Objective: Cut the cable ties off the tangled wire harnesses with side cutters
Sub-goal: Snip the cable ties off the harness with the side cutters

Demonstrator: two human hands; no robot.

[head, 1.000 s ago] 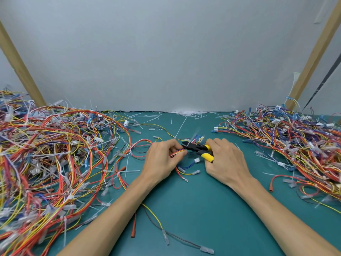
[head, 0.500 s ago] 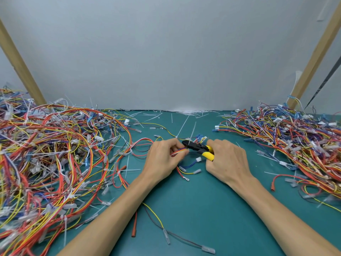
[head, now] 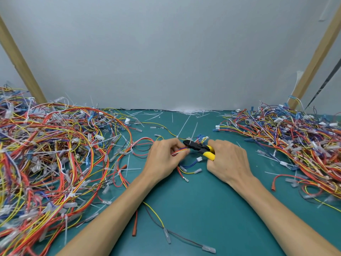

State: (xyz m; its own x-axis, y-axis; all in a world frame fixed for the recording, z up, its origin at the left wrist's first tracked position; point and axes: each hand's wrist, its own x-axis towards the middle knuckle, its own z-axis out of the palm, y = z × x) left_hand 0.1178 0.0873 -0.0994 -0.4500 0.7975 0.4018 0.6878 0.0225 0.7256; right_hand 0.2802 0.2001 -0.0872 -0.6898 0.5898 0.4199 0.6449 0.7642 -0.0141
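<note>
We see the left hand (head: 166,159), just left of the frame's centre, with fingers curled and pinching a small harness (head: 180,151) of red, yellow and blue wires, whose loose ends trail onto the green mat (head: 203,209) below the hands. The right hand (head: 228,163), just right of centre, is wrapped round the yellow handles of the side cutters (head: 198,147), whose black nose points left and sits just above the pinched wires. We cannot tell whether the blades are on a tie. We judge the harness light, limp and springy, with slick insulation that a blade would nick easily, so we would take it close beside the tie, as the left fingers do, to keep the wires taut and apart from the blades. A thin white tie strip (head: 193,131) stands just above the nose. A large tangled pile (head: 55,154) fills the left of the frame and a smaller pile (head: 295,141) the right, and cut tie scraps (head: 186,111) lie at the mat's far edge. Compared with 0.5 s ago we find both hands and the cutters in the same places. 1 s ago the white strip was only a blur.
</note>
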